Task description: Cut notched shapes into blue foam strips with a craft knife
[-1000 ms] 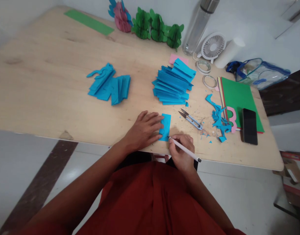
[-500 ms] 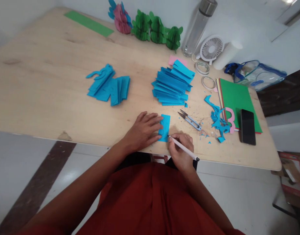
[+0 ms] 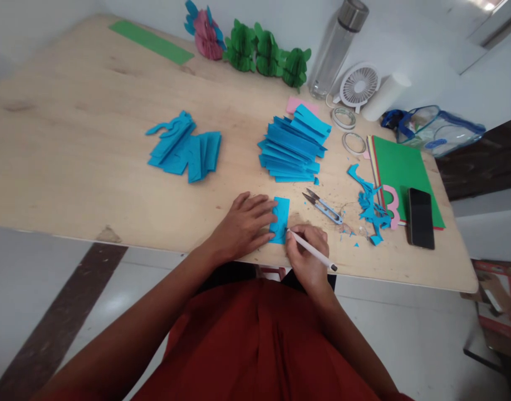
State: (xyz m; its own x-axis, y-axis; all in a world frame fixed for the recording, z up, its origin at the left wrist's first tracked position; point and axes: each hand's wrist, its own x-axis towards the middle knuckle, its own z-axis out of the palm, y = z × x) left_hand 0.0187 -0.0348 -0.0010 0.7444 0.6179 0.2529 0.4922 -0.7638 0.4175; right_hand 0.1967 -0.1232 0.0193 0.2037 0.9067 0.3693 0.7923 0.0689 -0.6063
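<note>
A small blue paper piece with a curved drawn outline lies near the table's front edge. My left hand rests flat with fingers spread, its fingertips on the left side of that paper. A white pen is pinched in my right hand, its tip at the paper's right edge. Thread snips lie just right of the paper. Beyond are a fanned stack of blue strips and, to the left, a smaller pile of folded blue pieces.
At right are blue scraps, a pink cutout, green sheets and a phone. Tape rolls, a fan, a bottle and green paper shapes stand or lie at the back.
The pen's rear end has shifted slightly left and up, while its tip stays near the paper's right edge. My left hand holds the same pose.
</note>
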